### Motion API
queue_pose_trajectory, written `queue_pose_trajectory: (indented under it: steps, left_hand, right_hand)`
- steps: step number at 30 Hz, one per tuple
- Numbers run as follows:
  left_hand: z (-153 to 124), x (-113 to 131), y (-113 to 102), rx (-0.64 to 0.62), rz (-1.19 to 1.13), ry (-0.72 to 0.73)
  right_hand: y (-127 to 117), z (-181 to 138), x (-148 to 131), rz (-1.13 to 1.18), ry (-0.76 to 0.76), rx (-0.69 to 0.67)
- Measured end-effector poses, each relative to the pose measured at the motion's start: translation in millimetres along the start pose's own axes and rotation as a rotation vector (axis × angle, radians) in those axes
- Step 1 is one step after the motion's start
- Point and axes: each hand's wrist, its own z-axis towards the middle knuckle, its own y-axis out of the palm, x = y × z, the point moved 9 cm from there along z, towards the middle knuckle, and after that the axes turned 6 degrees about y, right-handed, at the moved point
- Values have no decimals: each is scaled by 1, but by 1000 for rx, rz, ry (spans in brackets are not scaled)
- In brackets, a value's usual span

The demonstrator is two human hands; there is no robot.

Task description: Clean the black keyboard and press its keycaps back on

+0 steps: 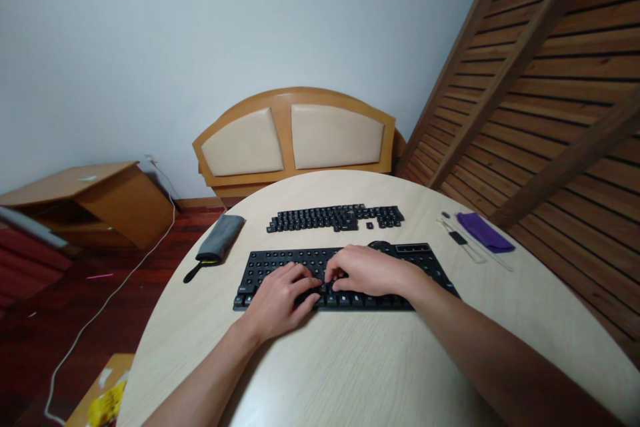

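Note:
A black keyboard lies on the round table, with many keycaps off and bare key switches showing. Its bottom row still carries caps. My left hand rests over its left-middle part, index finger and thumb stretched toward the lower rows with a gap between them. Close beside it, my right hand bends its thumb and index finger down together at the lower middle rows. Whatever lies between those fingertips is hidden. Behind the keyboard, loose black keycaps are laid out in rows, with one single keycap slightly apart.
A grey pouch lies at the table's left edge. On the right are a purple cloth, a wire tool with a black handle and a thin pale stick. A headboard stands behind the table.

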Motion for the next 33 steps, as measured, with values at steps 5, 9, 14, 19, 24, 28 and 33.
queue_pose_trajectory:
  steps: [5,9,14,19,24,28,33]
  left_hand:
    - [1,0,-1,2,-19,-6]
    - [2,0,-1,-1,-12,-11]
    - [2,0,-1,1,-17,-17]
    - [3,0,-2,9,-16,-19]
    - [3,0,-2,1,-8,-26]
    - [2,-2,-1,-2,-13,-33]
    - [2,-2,1,-10,-18,-36]
  right_hand:
    - [-2,0,-4,-45,21,23]
    - [0,0,-7,-115,43,35]
    - [4,0,-10,-185,49,66]
    - [4,-2,-16,-225,53,88]
    - [4,-2,-20,-296,143,70]
    - [8,-1,-20,-355,198,98]
    - [19,1,-27,-449,137,112]
